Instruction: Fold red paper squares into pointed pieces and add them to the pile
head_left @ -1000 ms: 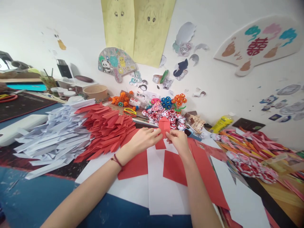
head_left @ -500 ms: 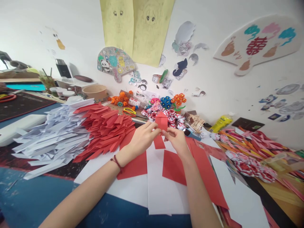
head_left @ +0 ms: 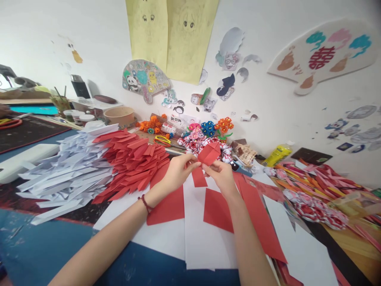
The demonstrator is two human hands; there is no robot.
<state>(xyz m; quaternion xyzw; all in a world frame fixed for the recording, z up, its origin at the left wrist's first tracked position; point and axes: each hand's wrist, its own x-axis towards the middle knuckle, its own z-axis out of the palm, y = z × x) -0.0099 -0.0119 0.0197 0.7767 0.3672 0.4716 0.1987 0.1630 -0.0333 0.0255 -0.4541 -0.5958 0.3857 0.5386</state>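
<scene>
A person's left hand (head_left: pixel 180 172) and right hand (head_left: pixel 220 176) work over a blue-topped table (head_left: pixel 131 264), thumbs and fingers pinched closed at the lower end of a small, pointed piece of folded red paper (head_left: pixel 210 153). The piece leans right, held up above flat red paper sheets (head_left: pixel 218 209) and larger white paper sheets (head_left: pixel 205 246). To the left lie a heap of folded red paper strips (head_left: pixel 133 163) and, against it, a heap of folded white paper strips (head_left: pixel 76 167); rounded red-and-white blooms (head_left: pixel 192 148) cluster behind.
</scene>
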